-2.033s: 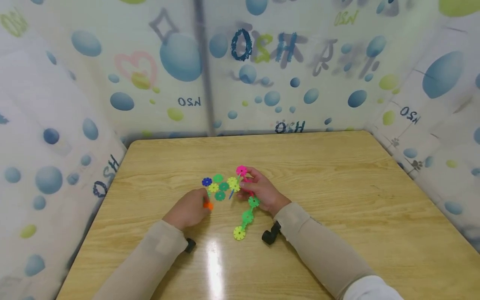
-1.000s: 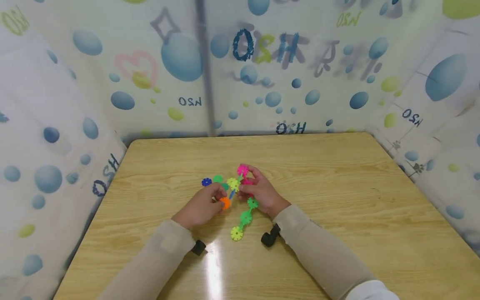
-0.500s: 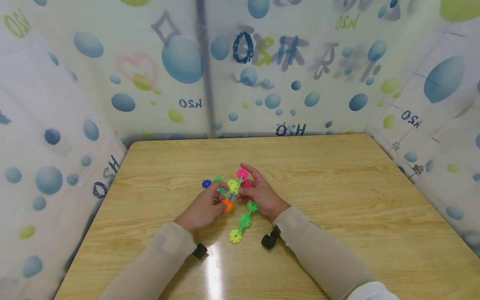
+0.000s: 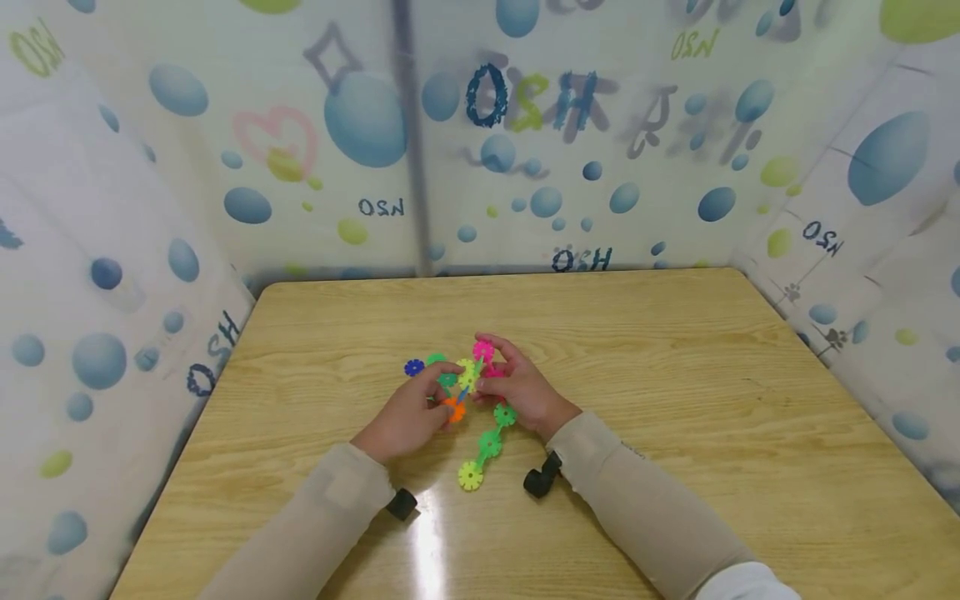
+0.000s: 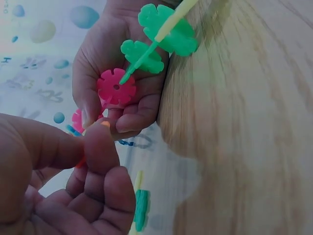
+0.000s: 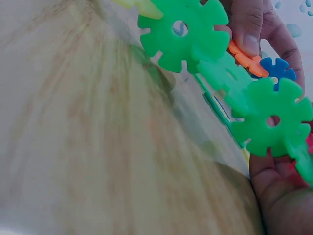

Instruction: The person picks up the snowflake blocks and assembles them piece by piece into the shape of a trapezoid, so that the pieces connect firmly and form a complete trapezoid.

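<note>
My left hand (image 4: 405,417) pinches an orange notched plastic disc (image 4: 455,410) between thumb and fingers. In the right wrist view the orange disc (image 6: 247,59) meets the edge of a blue notched disc (image 6: 278,71). My right hand (image 4: 531,392) grips a chain of such discs slotted together, with pink discs (image 4: 483,351) at its fingers and a yellow disc (image 4: 468,379) beside its thumb. From that hand, a run of green discs (image 4: 490,443) slants down toward me, ending in a yellow disc (image 4: 470,476). Fingers cover part of the pink discs.
Several loose discs lie behind my left hand, among them a dark blue one (image 4: 414,367) and a teal one (image 4: 447,380). The wooden table (image 4: 637,333) stretches around both hands, with patterned walls (image 4: 622,225) behind and at the sides.
My left hand has come rightward and raised the orange disc from near the loose pieces to the blue disc on the chain. The right hand stays nearly in place; the chain's near end has shifted slightly.
</note>
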